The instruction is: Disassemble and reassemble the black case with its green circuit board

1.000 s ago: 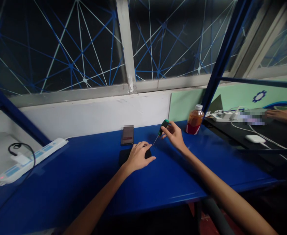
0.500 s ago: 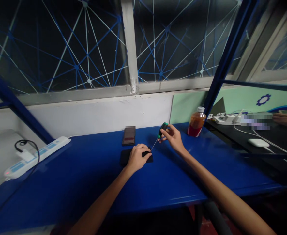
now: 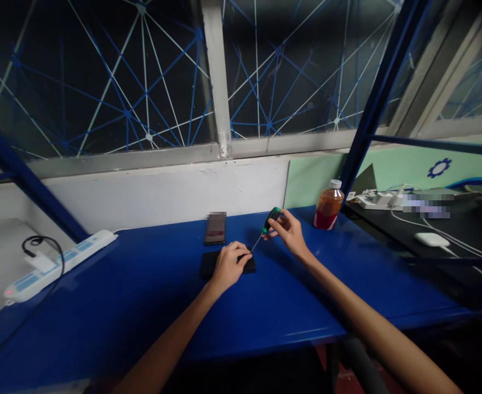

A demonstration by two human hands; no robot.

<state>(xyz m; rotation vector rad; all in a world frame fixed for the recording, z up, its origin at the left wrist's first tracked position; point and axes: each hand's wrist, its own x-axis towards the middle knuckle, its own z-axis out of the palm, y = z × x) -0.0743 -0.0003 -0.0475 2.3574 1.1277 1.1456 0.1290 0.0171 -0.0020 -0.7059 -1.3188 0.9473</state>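
My right hand (image 3: 289, 230) holds a screwdriver (image 3: 271, 219) by its green and black handle. The thin shaft slants down and left to the fingertips of my left hand (image 3: 231, 262). That hand rests over a flat black rectangular object (image 3: 209, 265) lying on the blue table, its kind not clear. Thumb and forefinger of the left hand are pinched together at the screwdriver's tip, and whatever they hold there is too small to make out. A tiny speck lies on the table just right of the black object. Behind it lies a phone (image 3: 215, 230).
A bottle of reddish-orange drink (image 3: 328, 207) stands at the table's back right. A white power strip (image 3: 66, 262) with a plugged-in charger and black cable lies at the left. On a black desk (image 3: 392, 232) at right are cables and a white case-like item (image 3: 431, 239).
Both hands and the screwdriver keep nearly the same pose, while the view shifts slightly. Another person's hand at the far right has moved mostly out of sight.
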